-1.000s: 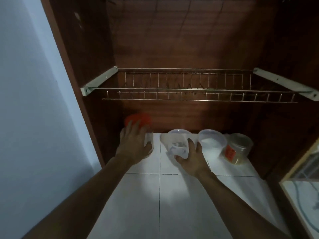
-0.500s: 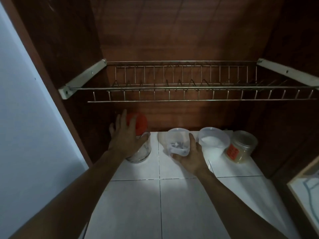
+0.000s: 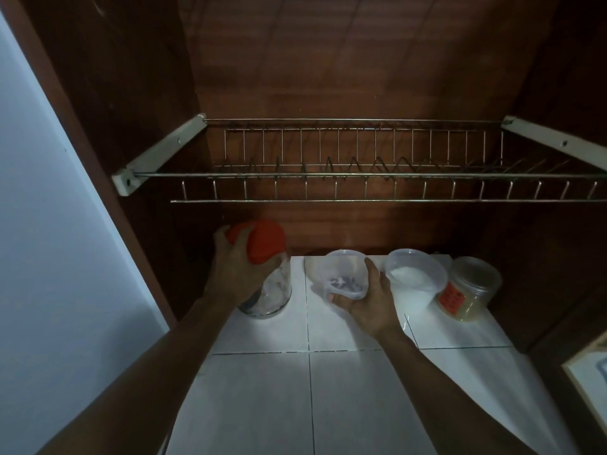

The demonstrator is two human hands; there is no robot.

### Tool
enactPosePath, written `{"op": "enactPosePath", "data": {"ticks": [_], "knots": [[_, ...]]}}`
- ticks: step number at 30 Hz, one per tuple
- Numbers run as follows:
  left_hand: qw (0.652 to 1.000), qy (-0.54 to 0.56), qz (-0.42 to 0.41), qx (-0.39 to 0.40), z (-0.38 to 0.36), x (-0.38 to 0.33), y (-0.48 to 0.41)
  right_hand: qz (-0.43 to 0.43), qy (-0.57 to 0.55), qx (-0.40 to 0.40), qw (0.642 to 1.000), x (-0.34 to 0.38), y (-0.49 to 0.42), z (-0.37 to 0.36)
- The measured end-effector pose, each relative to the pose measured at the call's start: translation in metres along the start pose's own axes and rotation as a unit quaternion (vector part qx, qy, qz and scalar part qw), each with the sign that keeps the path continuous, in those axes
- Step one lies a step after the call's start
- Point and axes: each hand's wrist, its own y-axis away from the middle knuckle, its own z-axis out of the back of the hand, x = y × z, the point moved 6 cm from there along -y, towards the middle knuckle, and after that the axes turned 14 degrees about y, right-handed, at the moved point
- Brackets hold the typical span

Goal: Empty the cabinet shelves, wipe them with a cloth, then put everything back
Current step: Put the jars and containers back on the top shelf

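The glass jar (image 3: 267, 290) was located at the left rear of the tiled tabletop (image 3: 361, 389). Its long axis was near vertical, with the orange lid (image 3: 267, 244) uppermost. Whether the base was resting on the tile could not be determined. The lid was gripped from the left by the curled fingers of the left hand (image 3: 236, 264). The small clear tub (image 3: 343, 274) was cupped in the right hand (image 3: 364, 300), with fingers curled beneath it and the thumb against its side. It was judged that the jar was best drawn out upright, with the lid checked for tightness, and kept clear of the wire rack (image 3: 361, 175) above.
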Motion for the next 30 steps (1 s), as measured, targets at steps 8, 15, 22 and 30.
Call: {"op": "enactPosePath", "data": {"ticks": [8,15,22,30], "knots": [[0.997,0.055,0.035,-0.028,0.001,0.007,0.001,-0.013,-0.030,0.006,0.999,-0.001,0.002,-0.003],[0.993,0.102,0.035,-0.042,0.000,0.016,0.002,-0.028,-0.049,0.027,0.998,-0.007,0.004,-0.005],[0.990,0.130,0.032,-0.051,-0.004,0.023,0.002,-0.030,-0.068,0.023,0.997,-0.009,0.001,-0.009],[0.991,0.116,0.017,-0.069,-0.003,0.020,0.004,-0.045,-0.048,0.016,0.998,-0.005,0.003,-0.007]]}}
